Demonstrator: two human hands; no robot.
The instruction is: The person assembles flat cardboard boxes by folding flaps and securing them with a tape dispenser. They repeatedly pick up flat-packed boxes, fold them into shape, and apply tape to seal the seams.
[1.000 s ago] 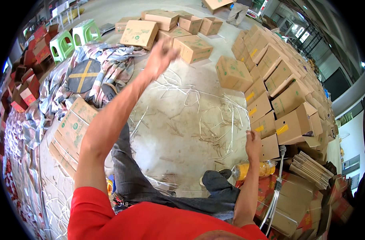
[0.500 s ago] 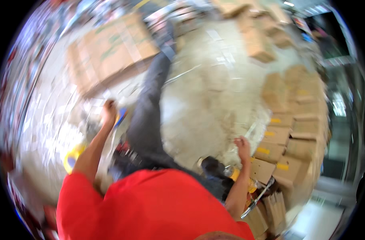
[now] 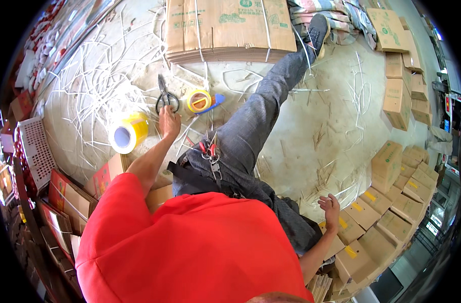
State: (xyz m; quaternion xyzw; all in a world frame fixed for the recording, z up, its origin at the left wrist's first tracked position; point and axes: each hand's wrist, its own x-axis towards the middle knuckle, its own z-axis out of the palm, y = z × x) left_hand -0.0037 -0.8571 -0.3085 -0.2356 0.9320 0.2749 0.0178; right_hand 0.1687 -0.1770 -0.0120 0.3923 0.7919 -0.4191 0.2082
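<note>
My left hand [image 3: 169, 122] reaches down to black-handled scissors [image 3: 165, 96], its fingers closed at the two handle loops while the blades point away from me. Whether the scissors still rest on the floor is hard to tell. Just right of them is a tape dispenser [image 3: 214, 103] with a blue body and a yellow tape roll [image 3: 198, 101]. A bigger roll of yellow tape [image 3: 129, 133] stands left of my forearm. Off to the right, my right hand [image 3: 331, 206] hangs in the air with fingers apart, holding nothing, near brown cartons [image 3: 359, 212].
A strapped stack of flattened cardboard [image 3: 230, 30] lies ahead, my outstretched leg [image 3: 255, 116] beside it. Loose white strapping [image 3: 89, 81] tangles over the floor at left. Red cartons [image 3: 71, 194] and a white crate [image 3: 37, 151] stand at the left. More boxes [image 3: 397, 96] line the right.
My view has swung left, so the cardboard stack and leg sit farther right in it. My left hand has come to the scissors' handles. The earlier picture is blurred.
</note>
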